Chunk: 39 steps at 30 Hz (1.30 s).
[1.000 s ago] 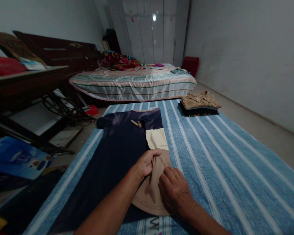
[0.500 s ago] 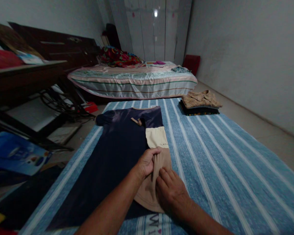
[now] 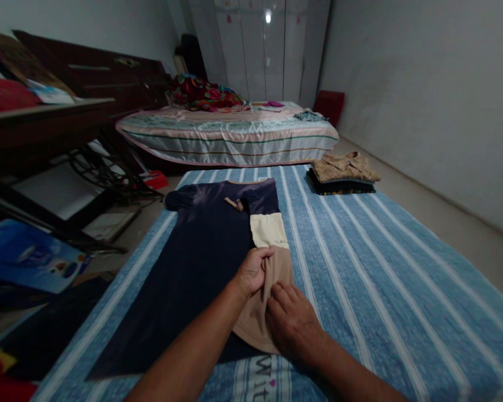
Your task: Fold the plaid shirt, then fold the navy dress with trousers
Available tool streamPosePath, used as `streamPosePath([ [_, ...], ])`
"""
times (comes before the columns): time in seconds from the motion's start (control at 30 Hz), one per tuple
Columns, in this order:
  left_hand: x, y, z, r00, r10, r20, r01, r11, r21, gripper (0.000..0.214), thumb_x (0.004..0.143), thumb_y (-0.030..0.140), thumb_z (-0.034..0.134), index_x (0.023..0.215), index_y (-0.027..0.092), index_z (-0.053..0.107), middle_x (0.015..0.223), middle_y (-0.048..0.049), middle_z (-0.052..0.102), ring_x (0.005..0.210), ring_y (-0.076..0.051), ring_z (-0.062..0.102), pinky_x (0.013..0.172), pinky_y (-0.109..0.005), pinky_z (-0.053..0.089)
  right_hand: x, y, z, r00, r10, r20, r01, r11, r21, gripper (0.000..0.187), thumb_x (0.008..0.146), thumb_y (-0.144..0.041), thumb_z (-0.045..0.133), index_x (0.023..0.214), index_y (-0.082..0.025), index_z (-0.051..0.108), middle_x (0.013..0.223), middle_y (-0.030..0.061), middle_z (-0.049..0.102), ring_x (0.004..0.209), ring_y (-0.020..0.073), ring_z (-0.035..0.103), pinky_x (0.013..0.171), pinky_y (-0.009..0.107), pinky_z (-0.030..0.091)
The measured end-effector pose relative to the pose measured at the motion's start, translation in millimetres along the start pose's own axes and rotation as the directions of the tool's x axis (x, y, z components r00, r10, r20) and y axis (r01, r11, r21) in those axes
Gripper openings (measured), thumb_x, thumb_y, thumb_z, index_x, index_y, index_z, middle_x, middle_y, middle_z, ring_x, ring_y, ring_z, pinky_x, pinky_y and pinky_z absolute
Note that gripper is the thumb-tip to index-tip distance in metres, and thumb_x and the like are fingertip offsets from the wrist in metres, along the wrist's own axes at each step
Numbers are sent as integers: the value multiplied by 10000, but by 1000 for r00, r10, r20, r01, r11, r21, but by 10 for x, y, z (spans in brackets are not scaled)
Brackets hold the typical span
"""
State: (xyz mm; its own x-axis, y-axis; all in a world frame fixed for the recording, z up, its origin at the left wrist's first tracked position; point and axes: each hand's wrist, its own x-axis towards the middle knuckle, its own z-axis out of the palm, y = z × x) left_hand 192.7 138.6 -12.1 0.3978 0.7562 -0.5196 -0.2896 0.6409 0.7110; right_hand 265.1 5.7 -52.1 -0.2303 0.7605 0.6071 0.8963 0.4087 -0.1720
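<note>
Though soft and wrinkly — dark shirt (image 3: 205, 251), its curved tan panel (image 3: 283, 267) tight in both hands (image 3: 252, 272).

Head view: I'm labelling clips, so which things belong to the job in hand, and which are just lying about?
In the job:
- dark shirt, left hand and right hand on its tan part
- striped cover beneath
- probably the folded clothes

Lying about:
- blue package
- red box
- floral bedding

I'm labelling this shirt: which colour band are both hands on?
The tan band, ending in the curved hem; the cream band and navy band lie farther off.
</note>
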Motion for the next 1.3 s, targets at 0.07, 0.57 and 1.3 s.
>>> streamPosePath([
  [0.07,11,-11,7,1000,27,-2,-27,1000,4,104,552,79,591,639,129,618,587,-9,657,597,-140,633,699,-245,502,-5,2,3,1000,-3,14,3,1000,-2,187,823,-119,457,922,-108,615,1013,148,596,1027,276,510,856,417,450],
  [0.57,-249,281,-223,992,-120,40,97,924,370,306,537,242,789,741,120,596,595,-1,628,481,-115,561,519,-253,451,-18,69,-45,997,-22,73,16,996,87,142,853,-167,480,919,-123,598,1005,139,597,1021,258,513,857,412,454],
  [1.3,-997,44,-682,997,71,-12,-33,593,805,254,707,334,638,843,149,529,498,77,493,381,-80,460,327,-164,343,-174,29,-547,940,-142,310,72,971,227,353,820,-325,554,1120,-141,525,1228,175,511,1168,306,444,979,505,367],
])
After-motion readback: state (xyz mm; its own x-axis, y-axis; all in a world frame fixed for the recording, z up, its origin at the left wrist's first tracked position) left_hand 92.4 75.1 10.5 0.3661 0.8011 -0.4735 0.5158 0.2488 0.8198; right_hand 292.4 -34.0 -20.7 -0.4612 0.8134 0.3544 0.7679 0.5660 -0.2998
